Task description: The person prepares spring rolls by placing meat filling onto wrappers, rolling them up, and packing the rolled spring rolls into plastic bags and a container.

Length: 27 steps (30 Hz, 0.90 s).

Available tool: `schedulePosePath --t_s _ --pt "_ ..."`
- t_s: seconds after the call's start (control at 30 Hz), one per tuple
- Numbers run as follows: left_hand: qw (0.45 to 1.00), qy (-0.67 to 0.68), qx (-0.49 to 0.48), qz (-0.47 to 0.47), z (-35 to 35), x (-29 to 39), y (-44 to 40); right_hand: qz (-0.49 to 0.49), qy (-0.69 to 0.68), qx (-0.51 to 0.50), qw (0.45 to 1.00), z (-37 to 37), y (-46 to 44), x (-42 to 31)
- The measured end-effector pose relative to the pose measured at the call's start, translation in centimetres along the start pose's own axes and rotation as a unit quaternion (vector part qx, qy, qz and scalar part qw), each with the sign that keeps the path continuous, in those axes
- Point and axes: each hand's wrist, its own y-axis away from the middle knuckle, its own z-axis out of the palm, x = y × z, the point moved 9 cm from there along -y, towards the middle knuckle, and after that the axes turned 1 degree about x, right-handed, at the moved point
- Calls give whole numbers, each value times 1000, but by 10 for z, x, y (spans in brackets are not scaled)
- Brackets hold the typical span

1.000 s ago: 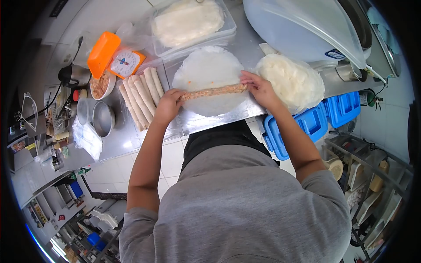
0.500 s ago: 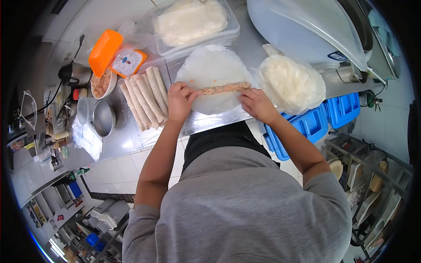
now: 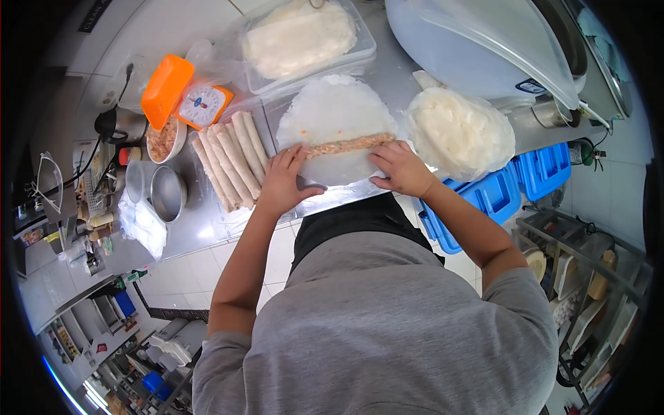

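Clock positions are read from the middle of the wrapper [image 3: 337, 107], with 12 o'clock pointing away from the person. The wearer's grey shirt [image 3: 408, 318] is nearest, at 6 o'clock. Beyond it runs the near edge of the metal table [image 3: 332, 198].

The left hand [image 3: 282, 181] is at 8 o'clock. Its fingers lie close together, with the tips at the left end of the filling [image 3: 349, 145]; the thumb is spread away toward the table edge. The right hand [image 3: 404, 169] is at 4 o'clock. Its fingertips rest at the near side of the filling's right end, and its thumb stands apart from the fingers. How firmly either hand presses cannot be told.

The round, pale wrapper lies flat on the table. The filling forms a narrow strip across it, between the two hands.

Blue lids [image 3: 484, 199] sit below table level at 4 o'clock. White rolls [image 3: 232, 158] lie side by side between 8 and 9 o'clock. A metal bowl [image 3: 168, 196] stands farther out at 8 o'clock. A clear bag [image 3: 460, 131] with pale contents is at 3 o'clock. An orange scale [image 3: 202, 104] stands between 9 and 10 o'clock. Farther off, a clear tray [image 3: 365, 55] holds a white stack [image 3: 301, 34] at 11 o'clock.
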Motion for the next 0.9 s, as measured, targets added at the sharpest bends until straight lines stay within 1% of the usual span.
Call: schedulePosePath --t_s 0.03,0.1,0.2,0.23,0.3,0.33,0.43,0.5,0.53,0.6,0.63,0.67,0.7,0.73,0.8,0.83,0.9 --pt "1000 -24 -3 -4 -1 5 0 -23 19 -6 1000 2 -2 -5" --pt "1000 -6 7 -18 3 2 1 -70 58 -18 996 7 -5 -13" --pt "998 33 32 -42 3 -3 2 -49 77 -11 996 11 -12 -9" --pt "997 48 42 -50 2 -5 3 -25 76 33 996 2 -19 -5" --pt "988 93 98 -72 -1 -17 1 26 71 118 990 -15 -34 5" --pt "982 116 125 -82 -2 -24 -1 50 61 132 988 -15 -39 12" --pt "949 219 114 -194 12 -62 -12 117 31 179 976 -12 -55 39" --pt "934 224 123 -251 9 -72 -23 155 15 214 964 -9 -64 57" --pt "925 225 127 -279 8 -76 -28 170 17 207 963 -3 -68 68" --pt "934 182 94 -293 10 -83 -45 200 21 193 960 7 -75 84" --pt "938 160 76 -299 12 -84 -49 196 50 177 963 12 -78 86" --pt "958 90 146 -231 -4 -72 -54 193 79 161 965 16 -79 88" --pt "964 19 213 -159 -17 -54 -58 190 109 145 965 14 -83 85" --pt "956 -52 278 -84 -26 -33 -60 146 110 160 970 9 -87 73" --pt "982 -13 186 0 -2 -8 -70 57 108 189 974 1 -88 41" --pt "990 6 138 41 9 3 -69 68 63 142 986 11 -86 41" --pt "998 8 67 6 18 -2 -61 91 -27 46 994 33 -78 41"
